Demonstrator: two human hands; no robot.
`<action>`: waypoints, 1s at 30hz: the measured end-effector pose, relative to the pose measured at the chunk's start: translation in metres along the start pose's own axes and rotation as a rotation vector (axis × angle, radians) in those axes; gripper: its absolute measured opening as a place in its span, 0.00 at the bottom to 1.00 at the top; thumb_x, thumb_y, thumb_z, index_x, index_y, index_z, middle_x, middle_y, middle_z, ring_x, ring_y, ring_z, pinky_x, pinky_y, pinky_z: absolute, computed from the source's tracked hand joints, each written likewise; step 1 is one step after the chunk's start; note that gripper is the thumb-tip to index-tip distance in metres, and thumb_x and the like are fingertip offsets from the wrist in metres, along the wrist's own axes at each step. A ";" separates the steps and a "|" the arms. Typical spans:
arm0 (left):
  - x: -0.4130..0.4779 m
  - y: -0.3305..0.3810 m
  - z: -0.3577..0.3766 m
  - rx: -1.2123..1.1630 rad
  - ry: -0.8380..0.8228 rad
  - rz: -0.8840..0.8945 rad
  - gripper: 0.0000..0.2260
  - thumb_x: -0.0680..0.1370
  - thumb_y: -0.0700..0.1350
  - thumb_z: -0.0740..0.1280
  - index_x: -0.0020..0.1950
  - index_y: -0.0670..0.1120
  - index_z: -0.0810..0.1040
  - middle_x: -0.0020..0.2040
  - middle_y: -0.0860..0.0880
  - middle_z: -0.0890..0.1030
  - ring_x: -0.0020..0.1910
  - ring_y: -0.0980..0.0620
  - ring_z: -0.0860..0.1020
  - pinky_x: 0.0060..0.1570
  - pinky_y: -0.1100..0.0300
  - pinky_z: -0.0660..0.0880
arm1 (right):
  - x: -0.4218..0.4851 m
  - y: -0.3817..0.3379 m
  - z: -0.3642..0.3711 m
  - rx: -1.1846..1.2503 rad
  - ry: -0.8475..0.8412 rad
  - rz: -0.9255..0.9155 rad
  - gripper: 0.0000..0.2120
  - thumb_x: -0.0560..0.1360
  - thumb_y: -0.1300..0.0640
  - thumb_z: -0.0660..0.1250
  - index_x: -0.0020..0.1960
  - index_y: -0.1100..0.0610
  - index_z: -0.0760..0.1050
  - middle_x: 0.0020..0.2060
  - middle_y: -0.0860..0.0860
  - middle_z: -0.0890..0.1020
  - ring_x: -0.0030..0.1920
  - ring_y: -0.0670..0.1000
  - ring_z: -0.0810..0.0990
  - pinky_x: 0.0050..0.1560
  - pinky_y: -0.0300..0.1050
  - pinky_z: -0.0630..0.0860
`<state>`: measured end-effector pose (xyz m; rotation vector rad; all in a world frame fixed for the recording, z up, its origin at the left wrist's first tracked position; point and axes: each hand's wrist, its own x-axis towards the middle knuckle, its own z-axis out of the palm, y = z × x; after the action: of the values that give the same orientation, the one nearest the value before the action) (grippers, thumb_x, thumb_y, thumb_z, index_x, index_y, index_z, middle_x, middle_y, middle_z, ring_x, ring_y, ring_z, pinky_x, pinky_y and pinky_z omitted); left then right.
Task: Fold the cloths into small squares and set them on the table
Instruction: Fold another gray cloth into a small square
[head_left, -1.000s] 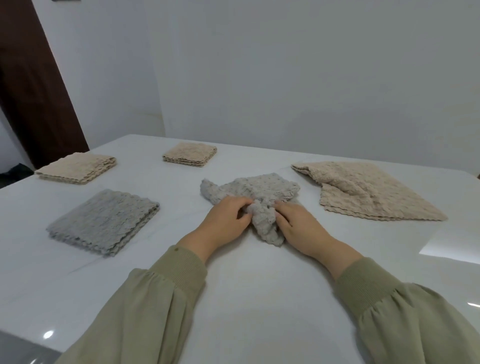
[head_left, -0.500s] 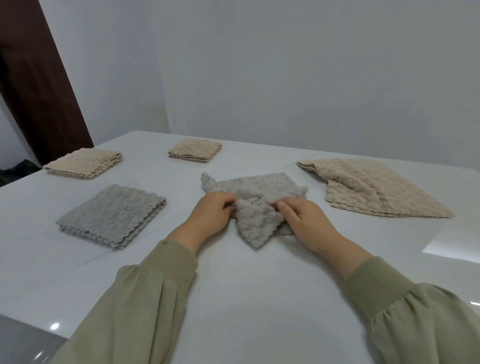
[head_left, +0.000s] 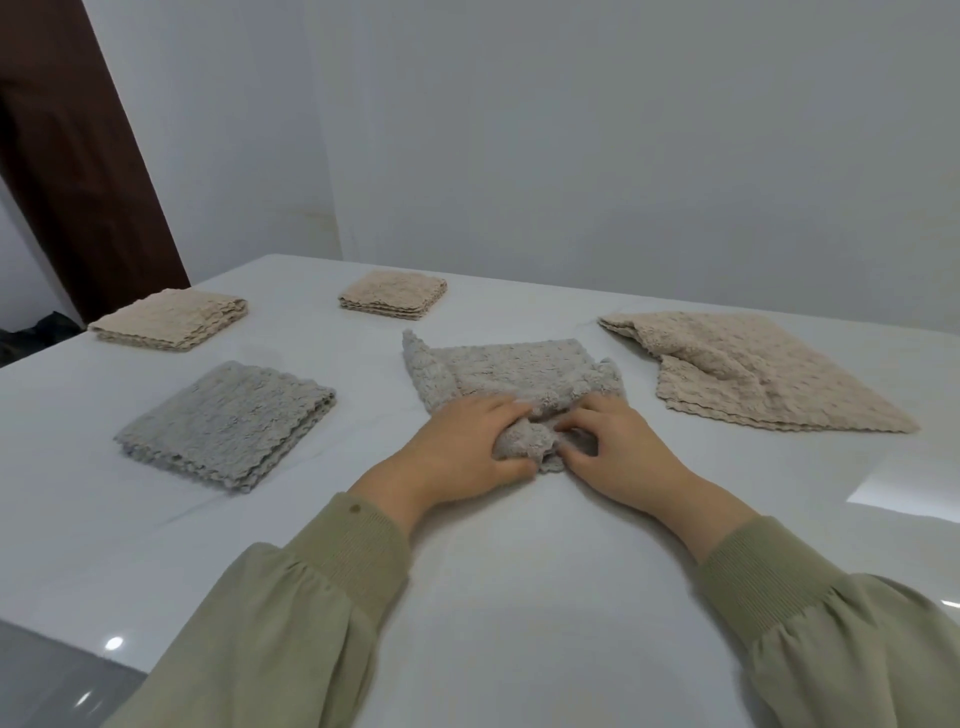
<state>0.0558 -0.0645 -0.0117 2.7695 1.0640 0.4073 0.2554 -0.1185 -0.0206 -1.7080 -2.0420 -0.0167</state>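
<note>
Grey cloth (head_left: 519, 371) sits mid white worktop (head_left: 519, 571), its far part flatter than half a second ago. Left hand (head_left: 467, 441) and right hand (head_left: 618, 447) both pinch its bunched near edge, so probably straightening, no fold yet. Folded squares (head_left: 223, 423) lie left, loose beige cloth (head_left: 753, 379) right. Pale walls, dark door (head_left: 78, 156).

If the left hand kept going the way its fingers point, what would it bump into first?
The left hand would first push into the bunched grey cloth it grips; right behind that, probably the right hand, which pinches the same bunch.
</note>
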 end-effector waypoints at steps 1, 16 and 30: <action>0.001 -0.002 0.002 0.048 -0.041 0.003 0.30 0.75 0.62 0.63 0.74 0.52 0.62 0.72 0.51 0.67 0.70 0.51 0.64 0.70 0.56 0.59 | 0.001 0.001 -0.001 -0.007 -0.002 0.000 0.09 0.71 0.52 0.69 0.50 0.55 0.81 0.46 0.51 0.79 0.50 0.53 0.74 0.54 0.47 0.70; -0.003 0.002 -0.009 -0.107 -0.021 0.025 0.23 0.75 0.48 0.69 0.69 0.50 0.71 0.68 0.51 0.72 0.67 0.52 0.67 0.63 0.65 0.58 | 0.006 -0.023 -0.024 -0.035 0.163 0.088 0.11 0.77 0.57 0.57 0.45 0.57 0.77 0.37 0.51 0.81 0.39 0.52 0.76 0.41 0.46 0.72; -0.008 -0.013 -0.018 -0.028 0.097 -0.014 0.14 0.69 0.31 0.63 0.47 0.46 0.80 0.48 0.50 0.76 0.52 0.51 0.71 0.50 0.61 0.67 | 0.001 0.003 0.000 -0.189 -0.298 0.244 0.26 0.80 0.42 0.49 0.76 0.49 0.53 0.77 0.49 0.53 0.76 0.50 0.49 0.73 0.57 0.48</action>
<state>0.0361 -0.0594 0.0009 2.7413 1.0900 0.5557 0.2579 -0.1167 -0.0208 -2.1808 -2.0746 0.1354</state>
